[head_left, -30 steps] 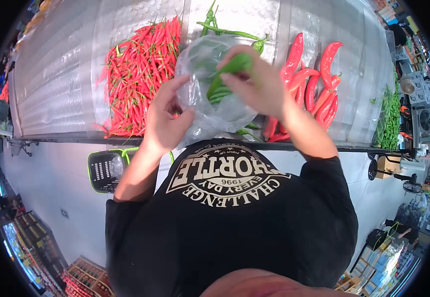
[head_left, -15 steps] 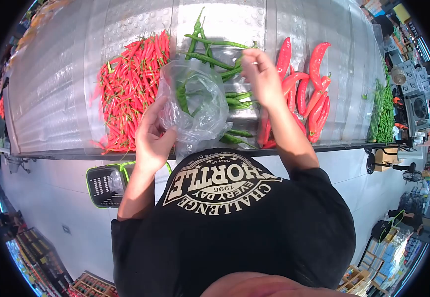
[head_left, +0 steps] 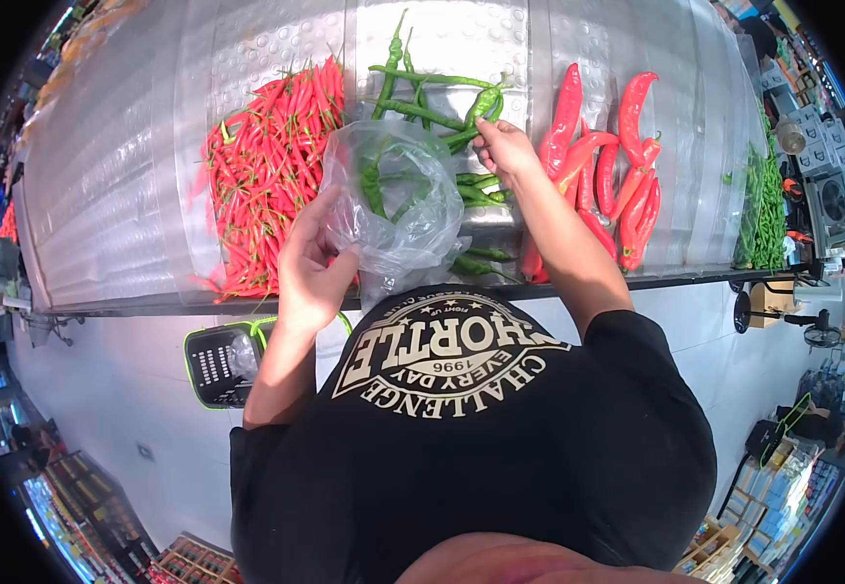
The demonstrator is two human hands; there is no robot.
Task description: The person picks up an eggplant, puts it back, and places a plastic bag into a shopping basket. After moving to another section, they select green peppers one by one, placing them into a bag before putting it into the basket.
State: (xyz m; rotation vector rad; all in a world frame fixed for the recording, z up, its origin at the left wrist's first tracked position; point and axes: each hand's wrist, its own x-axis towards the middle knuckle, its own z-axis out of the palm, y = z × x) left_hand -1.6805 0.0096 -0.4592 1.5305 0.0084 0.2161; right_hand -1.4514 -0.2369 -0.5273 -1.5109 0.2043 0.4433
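Note:
My left hand (head_left: 315, 263) is closed on the rim of a clear plastic bag (head_left: 432, 238), whose mouth is spread wide. Inside or behind the bag a green pepper (head_left: 372, 185) shows through. At the upper right of the bag, my right hand (head_left: 502, 148) pinches a green pepper (head_left: 483, 103), thumb and fingers together at its lower end. Other long green peppers (head_left: 432, 78) lie around it on the metal counter, and several more (head_left: 485, 193) rest just right of the bag.
Small red chilies (head_left: 271, 175) are heaped left of the bag. Large red peppers (head_left: 563, 112) lie to the right, with a green heap (head_left: 761, 209) farther off. A black basket with green trim (head_left: 216, 365) stands on the floor beyond the counter's edge (head_left: 150, 308).
My right hand has come down slightly, and its fingers have closed on a green pepper, which now stands more upright. My left hand still holds the bag; the whole view has shifted a little.

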